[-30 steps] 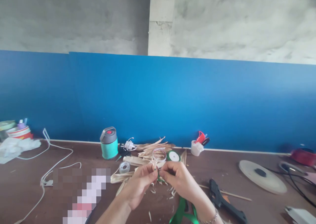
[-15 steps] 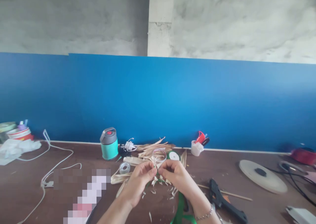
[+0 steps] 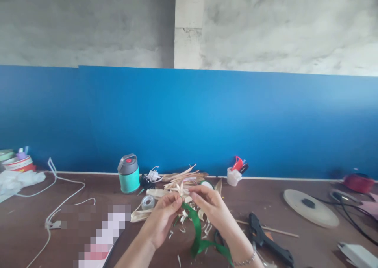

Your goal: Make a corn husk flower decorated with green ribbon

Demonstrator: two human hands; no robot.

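A small pale flower of corn-husk strips (image 3: 182,190) stands upright between my hands. My left hand (image 3: 167,209) is closed, pinching the flower's base between thumb and fingers. From that pinch a green ribbon (image 3: 196,224) hangs in a loose curve down to the table, passing below my right hand (image 3: 206,203). The right thumb and forefinger are brought together at the petals' right side; the exact contact is small and hard to see. Loose husk scraps (image 3: 183,217) lie beneath.
Dried corn husks (image 3: 184,177) lie behind the hands, beside a clear tape roll (image 3: 147,202). A turquoise flask (image 3: 129,179) stands left. A black glue gun (image 3: 270,240), a thin stick (image 3: 280,231) and a round lid (image 3: 311,209) are on the right. A white cord (image 3: 59,205) crosses the left side.
The green ribbon has come up from the table and now hangs from the flower. My right hand has shifted slightly up to the petals, while the left keeps its pinch.
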